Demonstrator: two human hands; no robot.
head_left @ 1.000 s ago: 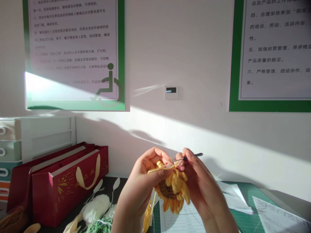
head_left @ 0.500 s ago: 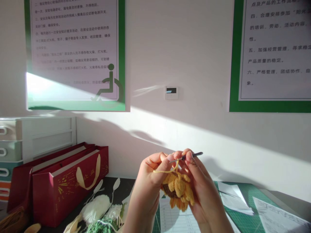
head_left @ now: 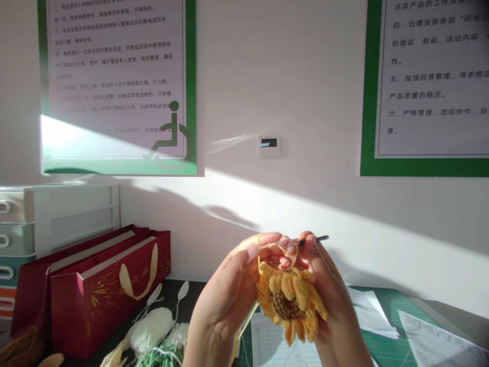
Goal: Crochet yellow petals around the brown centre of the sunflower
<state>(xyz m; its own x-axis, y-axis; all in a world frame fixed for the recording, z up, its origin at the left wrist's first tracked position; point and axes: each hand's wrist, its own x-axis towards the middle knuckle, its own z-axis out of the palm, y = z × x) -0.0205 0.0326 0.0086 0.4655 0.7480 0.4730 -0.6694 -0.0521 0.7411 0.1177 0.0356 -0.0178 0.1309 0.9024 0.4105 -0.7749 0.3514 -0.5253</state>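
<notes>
Pinched in my right hand (head_left: 327, 278) is a crochet hook (head_left: 321, 238), its dark handle sticking out to the right and its thin shaft pointing left. A loop of yellow yarn (head_left: 259, 259) hangs around the hook's shaft and runs over the fingers of my left hand (head_left: 225, 285), which curl around the yarn. Below the fingertips, between both hands, hangs a crocheted sunflower (head_left: 287, 305) with yellow petals and a brown centre facing me. More yarn trails down beside my left wrist. The fingers behind the flower are partly hidden.
Red gift bags (head_left: 103, 290) and a drawer unit (head_left: 17, 234) stand at the left. White yarn (head_left: 152, 330) and green yarn (head_left: 160, 356) lie near them. Papers (head_left: 372, 313) rest on a green cutting mat (head_left: 385, 351). Behind is a wall with posters (head_left: 424, 167).
The sunflower has shifted right and turned so its brown centre shows more. My left index finger has lifted and straightened, drawing the yarn up; the hook has moved slightly right and up.
</notes>
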